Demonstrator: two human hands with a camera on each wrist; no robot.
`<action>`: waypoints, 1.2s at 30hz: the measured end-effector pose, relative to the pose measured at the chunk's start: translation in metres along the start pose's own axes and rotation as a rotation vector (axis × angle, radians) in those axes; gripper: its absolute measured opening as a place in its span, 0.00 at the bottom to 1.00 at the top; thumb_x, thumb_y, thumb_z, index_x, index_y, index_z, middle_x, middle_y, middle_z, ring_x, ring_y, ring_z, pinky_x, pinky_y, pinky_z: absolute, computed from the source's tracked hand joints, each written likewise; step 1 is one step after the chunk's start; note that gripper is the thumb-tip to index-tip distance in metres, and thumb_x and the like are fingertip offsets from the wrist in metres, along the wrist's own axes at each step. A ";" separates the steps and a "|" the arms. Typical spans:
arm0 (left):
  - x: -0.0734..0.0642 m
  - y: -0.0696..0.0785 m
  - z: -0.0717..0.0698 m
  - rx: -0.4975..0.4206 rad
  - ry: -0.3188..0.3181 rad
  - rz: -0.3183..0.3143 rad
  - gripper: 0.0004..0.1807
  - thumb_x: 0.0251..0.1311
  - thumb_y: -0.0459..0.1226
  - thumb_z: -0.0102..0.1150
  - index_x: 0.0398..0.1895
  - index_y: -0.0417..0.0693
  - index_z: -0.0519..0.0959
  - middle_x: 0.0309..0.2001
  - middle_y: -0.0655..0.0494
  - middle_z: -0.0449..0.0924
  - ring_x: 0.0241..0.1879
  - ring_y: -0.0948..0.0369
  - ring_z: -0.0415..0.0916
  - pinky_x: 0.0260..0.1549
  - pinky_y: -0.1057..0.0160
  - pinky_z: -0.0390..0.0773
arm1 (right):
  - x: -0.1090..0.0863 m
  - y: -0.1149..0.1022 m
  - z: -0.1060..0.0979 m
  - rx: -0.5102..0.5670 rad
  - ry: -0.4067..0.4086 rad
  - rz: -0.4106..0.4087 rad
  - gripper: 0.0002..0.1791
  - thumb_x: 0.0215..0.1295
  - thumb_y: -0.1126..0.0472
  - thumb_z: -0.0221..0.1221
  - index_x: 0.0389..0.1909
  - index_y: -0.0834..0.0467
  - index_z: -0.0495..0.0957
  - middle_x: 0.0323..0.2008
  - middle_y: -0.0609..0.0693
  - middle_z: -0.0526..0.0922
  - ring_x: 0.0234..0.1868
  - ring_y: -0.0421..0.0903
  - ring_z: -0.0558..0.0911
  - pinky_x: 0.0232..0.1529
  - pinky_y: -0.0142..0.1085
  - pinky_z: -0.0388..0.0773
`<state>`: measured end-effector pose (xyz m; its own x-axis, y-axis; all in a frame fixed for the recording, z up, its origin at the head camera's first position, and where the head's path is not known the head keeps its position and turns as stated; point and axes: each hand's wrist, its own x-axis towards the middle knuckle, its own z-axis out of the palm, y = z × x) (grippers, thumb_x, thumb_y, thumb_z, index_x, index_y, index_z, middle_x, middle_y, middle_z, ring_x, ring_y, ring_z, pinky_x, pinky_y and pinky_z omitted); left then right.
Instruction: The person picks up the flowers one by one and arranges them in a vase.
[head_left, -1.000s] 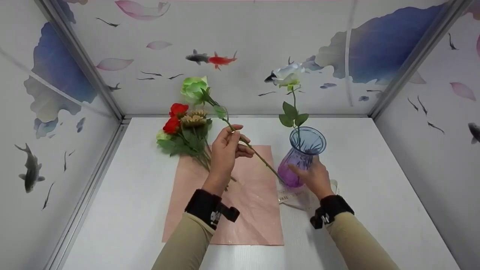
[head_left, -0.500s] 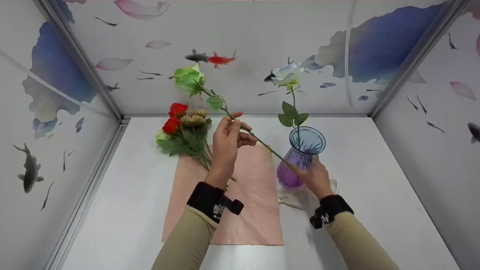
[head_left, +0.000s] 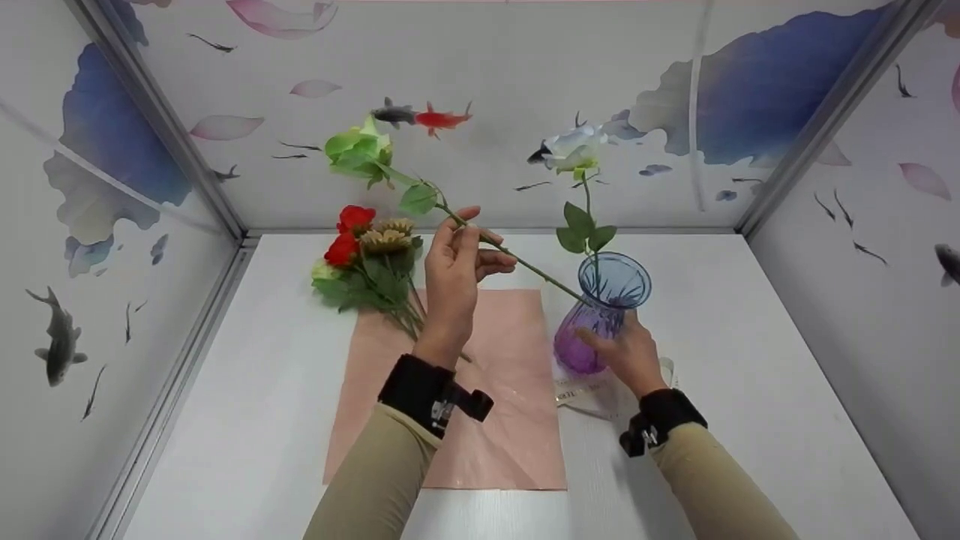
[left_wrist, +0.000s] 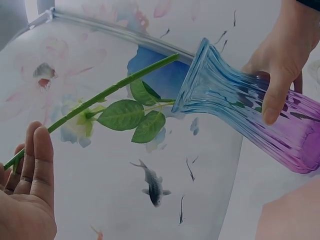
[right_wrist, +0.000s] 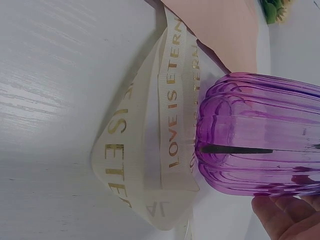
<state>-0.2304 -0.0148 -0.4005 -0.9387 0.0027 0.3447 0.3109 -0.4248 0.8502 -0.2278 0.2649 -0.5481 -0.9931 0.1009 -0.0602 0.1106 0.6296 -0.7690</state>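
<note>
Green flower: bloom (head_left: 358, 155) left of centre in the upper part of the head view, frilled, pale green with a yellowish tint; one round leaf sits below it.
Stem axis: the slim green stem (head_left: 544, 274) slants from upper left to lower right, bloom end away from the vase.
Stem tip to vase mouth: in the left wrist view the bare tip is just beside the rim, apparently outside it; the head view shows the two overlapping.
Nearer hand: the left holds the stem midway; the tip lies nearer the right.
Left hand (head_left: 454, 274): centre of the head view, thumb and forefinger pinching the stem.
Right hand (head_left: 628, 352): right of centre, gripping the vase's side.
Vase (head_left: 600, 319): ribbed clear glass, blue at the flared mouth, purple at the base; whether it touches the table (head_left: 750, 420) I cannot tell.
White flower (head_left: 576, 150): upper right, its stem inside the vase.
Flower bunch (head_left: 382, 277): left of centre, partly on pink paper (head_left: 510, 420).
Ribbon (right_wrist: 172, 100): cream, gold-lettered, near the vase's base.
</note>
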 end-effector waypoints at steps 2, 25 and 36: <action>0.001 0.000 0.001 0.002 0.002 0.004 0.18 0.81 0.39 0.44 0.68 0.46 0.68 0.46 0.35 0.76 0.34 0.52 0.85 0.45 0.48 0.85 | 0.000 0.000 0.000 -0.005 0.005 -0.001 0.65 0.57 0.29 0.67 0.81 0.57 0.43 0.73 0.67 0.66 0.72 0.67 0.67 0.70 0.62 0.65; 0.010 -0.010 0.018 0.142 -0.050 0.044 0.18 0.81 0.40 0.44 0.68 0.46 0.69 0.46 0.44 0.77 0.40 0.49 0.86 0.47 0.51 0.86 | 0.002 0.000 0.001 -0.007 0.010 -0.005 0.64 0.56 0.29 0.68 0.80 0.59 0.47 0.71 0.68 0.68 0.71 0.66 0.70 0.69 0.61 0.66; 0.008 -0.019 0.026 0.200 -0.093 0.024 0.18 0.81 0.39 0.43 0.68 0.46 0.70 0.47 0.40 0.77 0.42 0.48 0.86 0.47 0.55 0.85 | -0.001 -0.001 0.000 -0.009 0.017 -0.006 0.64 0.56 0.29 0.67 0.81 0.59 0.45 0.71 0.68 0.69 0.70 0.67 0.70 0.69 0.61 0.66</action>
<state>-0.2404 0.0166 -0.4037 -0.9159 0.0822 0.3930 0.3649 -0.2380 0.9001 -0.2273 0.2641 -0.5474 -0.9929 0.1098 -0.0450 0.1050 0.6370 -0.7637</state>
